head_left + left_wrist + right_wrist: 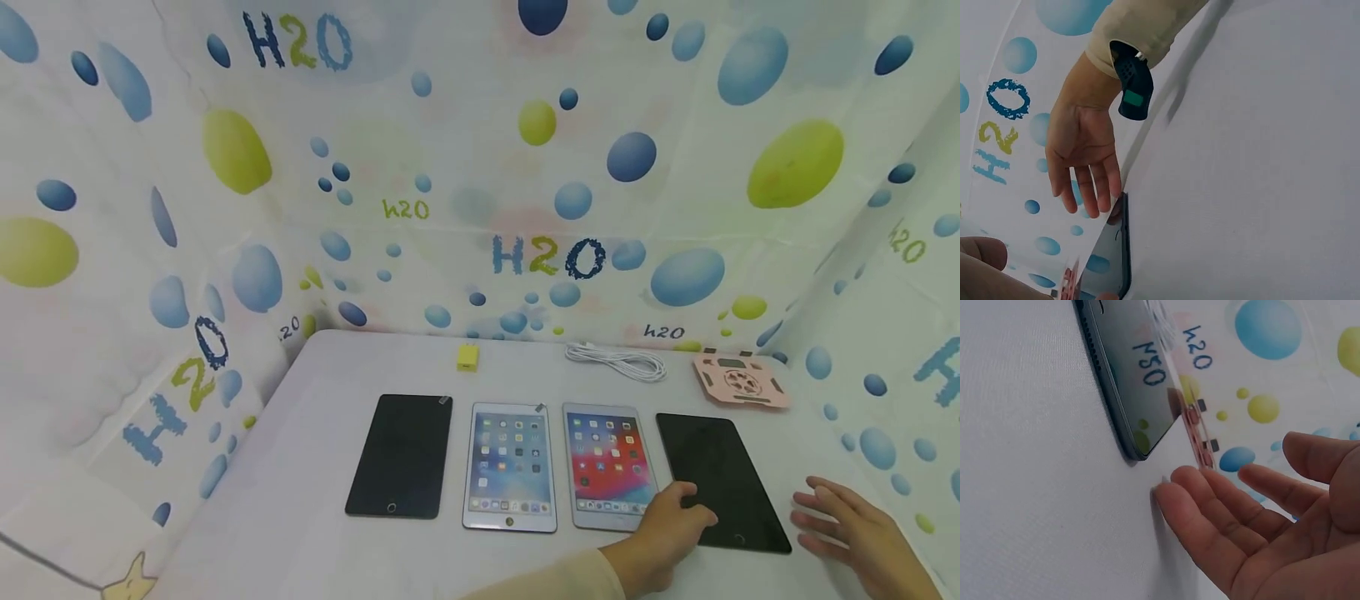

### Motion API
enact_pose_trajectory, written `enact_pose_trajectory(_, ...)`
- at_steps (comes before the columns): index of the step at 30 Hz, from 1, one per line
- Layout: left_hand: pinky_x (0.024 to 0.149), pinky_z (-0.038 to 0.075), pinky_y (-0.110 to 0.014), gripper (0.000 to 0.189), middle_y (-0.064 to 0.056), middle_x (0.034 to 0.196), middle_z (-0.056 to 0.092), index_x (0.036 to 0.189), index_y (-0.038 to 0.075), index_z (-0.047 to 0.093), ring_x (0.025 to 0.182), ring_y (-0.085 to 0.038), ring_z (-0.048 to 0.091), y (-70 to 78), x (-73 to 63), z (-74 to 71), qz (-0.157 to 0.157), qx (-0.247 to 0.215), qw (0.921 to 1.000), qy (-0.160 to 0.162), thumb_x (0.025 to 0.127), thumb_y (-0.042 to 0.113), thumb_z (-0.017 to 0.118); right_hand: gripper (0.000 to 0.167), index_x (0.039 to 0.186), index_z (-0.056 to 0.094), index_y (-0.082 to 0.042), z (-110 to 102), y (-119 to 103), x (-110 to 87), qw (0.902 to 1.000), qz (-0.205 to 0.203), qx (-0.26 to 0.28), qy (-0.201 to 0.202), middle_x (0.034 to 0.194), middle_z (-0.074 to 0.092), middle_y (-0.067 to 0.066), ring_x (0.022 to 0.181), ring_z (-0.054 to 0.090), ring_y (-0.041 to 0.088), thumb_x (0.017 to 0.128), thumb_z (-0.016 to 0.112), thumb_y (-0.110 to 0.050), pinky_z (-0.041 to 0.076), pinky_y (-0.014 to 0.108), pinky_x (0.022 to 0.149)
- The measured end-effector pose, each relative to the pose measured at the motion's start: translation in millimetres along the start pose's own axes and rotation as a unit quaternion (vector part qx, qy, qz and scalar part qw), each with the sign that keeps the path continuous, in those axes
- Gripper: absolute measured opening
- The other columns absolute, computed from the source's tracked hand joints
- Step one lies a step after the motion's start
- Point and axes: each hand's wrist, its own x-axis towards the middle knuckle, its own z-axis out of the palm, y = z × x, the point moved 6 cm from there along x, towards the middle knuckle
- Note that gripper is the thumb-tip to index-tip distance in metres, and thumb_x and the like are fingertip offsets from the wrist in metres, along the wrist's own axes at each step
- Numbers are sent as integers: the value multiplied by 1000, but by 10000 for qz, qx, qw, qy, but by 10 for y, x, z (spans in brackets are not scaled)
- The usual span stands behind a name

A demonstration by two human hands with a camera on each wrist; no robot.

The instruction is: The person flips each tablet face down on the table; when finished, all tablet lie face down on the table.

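A black tablet (723, 467) lies screen up at the right end of a row of tablets. My left hand (663, 533) is at its lower left edge, thumb and forefinger spread and overlapping the dark screen in the head view. Just past the tablet's right side is my right hand (858, 529), apart from it, palm turned inward and fingers loosely extended. The right wrist view shows those relaxed fingers (1210, 519) holding nothing, with the tablet's corner (1135, 450) beyond them. Only part of the left hand (982, 259) enters the left wrist view.
To the left lie a white tablet with a red-blue screen (611, 458), another white tablet (510, 467) and a second black tablet (401, 454). Behind them are a yellow charger (467, 358), a coiled white cable (618, 362) and a pink device (741, 381). Patterned cloth (450, 167) surrounds the table.
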Motion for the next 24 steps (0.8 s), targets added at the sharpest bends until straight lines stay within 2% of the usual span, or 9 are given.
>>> enact_pose_trajectory(6, 107, 42, -64, 32, -15, 126, 61, 117, 9, 66, 115, -41, 61, -42, 28, -30, -57, -202, 9998, 10, 86, 3, 66, 98, 157, -1, 10, 18, 16, 38, 9978, 114, 576, -303, 140, 47, 39, 95, 70, 16, 103, 40, -61, 59, 47, 91)
enact_pose_trajectory(9, 107, 41, -64, 31, -16, 125, 61, 115, 8, 66, 114, -43, 61, -41, 38, -48, -81, -298, 9995, 7, 85, 2, 65, 95, 158, -1, 9, 46, 8, 43, 9965, 131, 751, -340, 131, 57, 29, 94, 69, 14, 104, 42, -58, 59, 47, 91)
enact_pose_trajectory(12, 107, 41, -65, 30, -16, 125, 59, 114, 8, 67, 116, -44, 59, -50, 38, -48, -170, -445, 9989, -18, 85, 0, 64, 93, 158, 1, 8, 67, 9, 38, 9957, 143, 856, -339, 121, 65, 15, 94, 69, 13, 105, 43, -55, 59, 46, 91)
enact_pose_trajectory(15, 103, 45, -65, 33, -17, 128, 58, 114, 10, 68, 118, -45, 57, -65, 34, -28, -210, -588, 9980, -8, 83, -2, 63, 92, 159, 1, 7, 84, 20, 31, 9945, 175, 972, -352, 115, 67, 3, 93, 69, 12, 105, 43, -55, 59, 45, 91)
enact_pose_trajectory(18, 101, 47, -66, 37, -20, 133, 56, 115, 11, 69, 122, -48, 55, -70, 25, -10, -206, -697, 9974, 12, 82, -4, 62, 94, 160, 2, 5, 96, 34, 30, 9931, 210, 1100, -351, 110, 68, -3, 92, 70, 10, 104, 45, -57, 60, 45, 90)
enact_pose_trajectory(19, 101, 46, -66, 37, -20, 135, 55, 115, 11, 69, 123, -49, 55, -71, 23, -6, -197, -714, 9973, 18, 82, -4, 62, 93, 161, 5, 3, 97, 39, 27, 9926, 223, 1146, -346, 108, 68, -6, 91, 69, 9, 103, 45, -57, 60, 43, 90)
enact_pose_trajectory(21, 101, 46, -67, 37, -20, 134, 55, 115, 10, 69, 124, -48, 55, -78, 19, -1, -193, -757, 9969, 19, 81, -4, 61, 73, 159, 30, -14, 98, 58, 8, 9897, 222, 1371, -340, 103, 68, -11, 90, 69, 7, 103, 47, -57, 61, 40, 87)
enact_pose_trajectory(22, 101, 46, -67, 37, -19, 133, 56, 114, 10, 69, 122, -46, 55, -82, 20, -1, -191, -761, 9969, 10, 82, -4, 61, 58, 151, 45, -24, 98, 64, -4, 9878, 209, 1496, -366, 101, 68, -14, 90, 68, 7, 103, 47, -56, 61, 37, 85)
enact_pose_trajectory(24, 101, 46, -66, 36, -16, 129, 58, 114, 9, 69, 117, -42, 57, -94, 29, -1, -195, -809, 9965, -10, 82, -4, 61, 30, 124, 65, -39, 116, 72, -41, 9835, 88, 1737, -498, 97, 68, -16, 89, 67, 7, 105, 46, -53, 60, 33, 79)
